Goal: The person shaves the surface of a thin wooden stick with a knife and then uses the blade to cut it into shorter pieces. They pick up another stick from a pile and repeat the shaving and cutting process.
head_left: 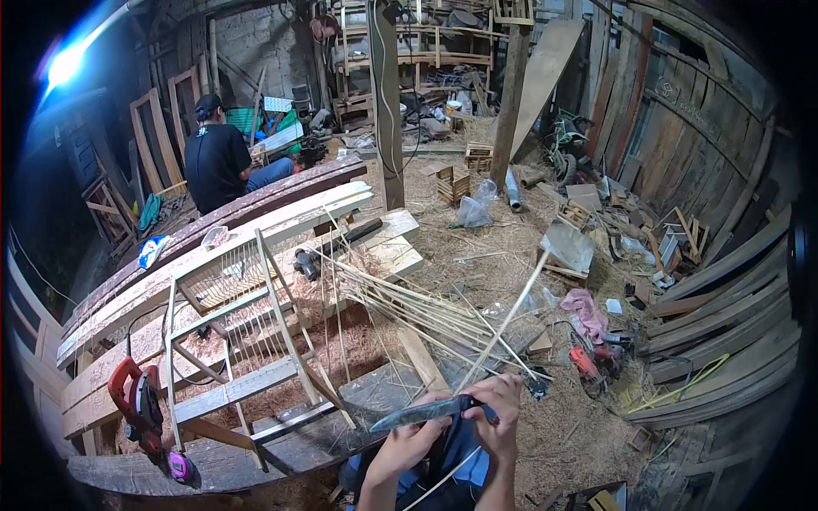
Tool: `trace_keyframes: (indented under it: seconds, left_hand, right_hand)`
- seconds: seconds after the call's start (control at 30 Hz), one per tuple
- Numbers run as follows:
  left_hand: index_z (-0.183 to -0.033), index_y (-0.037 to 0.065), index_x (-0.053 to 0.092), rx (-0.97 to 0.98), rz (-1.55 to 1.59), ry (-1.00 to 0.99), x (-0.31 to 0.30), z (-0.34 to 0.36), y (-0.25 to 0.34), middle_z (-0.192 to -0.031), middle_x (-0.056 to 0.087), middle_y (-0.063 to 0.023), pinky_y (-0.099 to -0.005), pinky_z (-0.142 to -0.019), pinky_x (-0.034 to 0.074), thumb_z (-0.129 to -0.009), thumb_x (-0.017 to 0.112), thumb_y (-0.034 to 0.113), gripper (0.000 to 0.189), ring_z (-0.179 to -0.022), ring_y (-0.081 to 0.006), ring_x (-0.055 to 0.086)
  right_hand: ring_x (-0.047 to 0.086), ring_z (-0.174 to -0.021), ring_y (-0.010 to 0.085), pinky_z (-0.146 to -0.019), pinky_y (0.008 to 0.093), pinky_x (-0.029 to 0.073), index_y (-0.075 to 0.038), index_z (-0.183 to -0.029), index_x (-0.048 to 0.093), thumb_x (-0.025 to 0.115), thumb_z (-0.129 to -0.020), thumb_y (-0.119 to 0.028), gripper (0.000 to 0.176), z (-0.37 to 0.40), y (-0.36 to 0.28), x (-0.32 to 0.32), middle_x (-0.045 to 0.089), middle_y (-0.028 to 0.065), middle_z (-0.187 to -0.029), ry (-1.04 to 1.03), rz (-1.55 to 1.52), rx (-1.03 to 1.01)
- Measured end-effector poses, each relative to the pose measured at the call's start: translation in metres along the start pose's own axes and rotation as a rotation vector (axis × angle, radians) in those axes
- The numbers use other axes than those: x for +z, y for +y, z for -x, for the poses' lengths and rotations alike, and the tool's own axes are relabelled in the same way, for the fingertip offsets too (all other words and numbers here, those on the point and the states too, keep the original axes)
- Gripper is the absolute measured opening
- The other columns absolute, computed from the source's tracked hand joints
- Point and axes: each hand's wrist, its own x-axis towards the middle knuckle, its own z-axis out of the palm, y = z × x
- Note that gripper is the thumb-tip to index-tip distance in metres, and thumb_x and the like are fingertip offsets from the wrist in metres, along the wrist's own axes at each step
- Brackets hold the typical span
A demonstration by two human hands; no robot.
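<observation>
Shavings litter the workshop floor (rough plank walls beside).

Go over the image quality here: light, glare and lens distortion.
Head view: the bright light at upper left is blown out, with a streak of glare and a blue cast around it; head view: black borders round off the corners, and the planks at right look bowed, probably partly from the lens; head view: the knife reads fairly clearly.
</observation>
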Motion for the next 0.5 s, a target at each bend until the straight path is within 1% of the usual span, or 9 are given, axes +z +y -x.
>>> trace_keyframes:
  seconds: [0.07, 0.2, 0.27, 0.3, 0.33, 0.4, 0.43, 0.47, 0.5]
  left_hand:
    - [-0.118, -0.001, 0.062, -0.067, -0.009, -0.044, 0.001, 0.004, 0.007, -0.092, 0.057, 0.0013, -0.0233, -0.073, 0.044, -0.098, 0.057, 0.006, 0.022, -0.083, -0.0060, 0.051]
    - [-0.118, -0.001, 0.062, -0.061, -0.052, -0.052, 0.003, 0.008, 0.012, -0.088, 0.056, 0.0020, -0.0228, -0.070, 0.042, -0.099, 0.057, 0.008, 0.022, -0.079, -0.0057, 0.049]
    - [-0.110, 0.002, 0.058, 0.027, -0.072, -0.050, 0.009, 0.008, 0.019, -0.077, 0.045, 0.0060, -0.0193, -0.054, 0.028, -0.105, 0.052, 0.013, 0.013, -0.063, -0.0012, 0.035]
    - [-0.110, 0.002, 0.058, 0.027, -0.072, -0.048, 0.009, 0.006, 0.019, -0.077, 0.045, 0.0060, -0.0193, -0.054, 0.028, -0.105, 0.052, 0.013, 0.013, -0.063, -0.0012, 0.035]
    - [-0.108, 0.002, 0.058, -0.007, -0.060, -0.043, 0.008, 0.004, 0.019, -0.076, 0.045, 0.0060, -0.0193, -0.053, 0.028, -0.105, 0.053, 0.016, 0.014, -0.063, -0.0015, 0.035]
    - [-0.105, 0.002, 0.058, -0.038, -0.043, -0.044, 0.003, 0.003, 0.021, -0.076, 0.044, 0.0059, -0.0193, -0.053, 0.028, -0.106, 0.054, 0.018, 0.016, -0.062, -0.0017, 0.035]
    - [-0.106, 0.002, 0.060, -0.072, -0.008, -0.067, -0.006, 0.009, 0.026, -0.078, 0.047, 0.0050, -0.0194, -0.055, 0.030, -0.106, 0.054, 0.020, 0.019, -0.066, -0.0021, 0.038]
    - [-0.107, 0.002, 0.061, -0.102, 0.029, -0.087, -0.012, 0.014, 0.032, -0.081, 0.050, 0.0040, -0.0196, -0.058, 0.031, -0.107, 0.054, 0.023, 0.022, -0.069, -0.0025, 0.040]
    - [-0.110, 0.003, 0.060, -0.099, 0.024, -0.052, -0.011, 0.019, 0.038, -0.080, 0.050, 0.0040, -0.0190, -0.056, 0.031, -0.107, 0.053, 0.024, 0.022, -0.067, -0.0017, 0.040]
  right_hand:
    - [0.058, -0.084, 0.0228, -0.090, 0.0408, 0.035, -0.008, -0.087, 0.073, 0.075, -0.082, -0.043, 0.035, 0.001, 0.001, -0.001, 0.068, 0.0019, -0.085, 0.010, -0.029, 0.017]
    - [0.057, -0.084, 0.0223, -0.091, 0.0411, 0.034, -0.008, -0.086, 0.072, 0.072, -0.084, -0.046, 0.037, -0.001, 0.002, -0.008, 0.067, 0.0014, -0.084, 0.028, -0.005, -0.003]
    - [0.057, -0.084, 0.0219, -0.091, 0.0410, 0.034, -0.009, -0.085, 0.072, 0.069, -0.087, -0.048, 0.039, 0.001, 0.013, -0.014, 0.066, 0.0012, -0.082, 0.057, 0.047, 0.014]
    - [0.058, -0.085, 0.0226, -0.091, 0.0417, 0.035, -0.010, -0.086, 0.071, 0.066, -0.090, -0.048, 0.038, 0.004, 0.020, -0.015, 0.066, 0.0014, -0.082, 0.059, 0.103, -0.012]
    - [0.058, -0.085, 0.0226, -0.091, 0.0417, 0.035, -0.010, -0.086, 0.071, 0.066, -0.090, -0.048, 0.038, 0.008, 0.030, -0.015, 0.066, 0.0014, -0.082, 0.058, 0.101, -0.013]
    - [0.057, -0.086, 0.0251, -0.090, 0.0432, 0.035, -0.007, -0.091, 0.069, 0.064, -0.094, -0.047, 0.040, 0.019, 0.053, -0.021, 0.065, 0.0046, -0.086, 0.194, 0.201, 0.062]
    - [0.057, -0.086, 0.0251, -0.090, 0.0432, 0.035, -0.007, -0.091, 0.069, 0.064, -0.094, -0.047, 0.040, 0.029, 0.061, -0.034, 0.065, 0.0046, -0.086, 0.193, 0.203, 0.066]
    - [0.057, -0.088, 0.0261, -0.091, 0.0434, 0.036, -0.005, -0.093, 0.068, 0.063, -0.095, -0.047, 0.042, 0.037, 0.072, -0.052, 0.065, 0.0062, -0.088, 0.303, 0.284, 0.234]
    - [0.056, -0.090, 0.0271, -0.092, 0.0436, 0.036, -0.003, -0.095, 0.067, 0.063, -0.096, -0.048, 0.044, 0.029, 0.071, -0.060, 0.064, 0.0078, -0.090, 0.414, 0.362, 0.396]
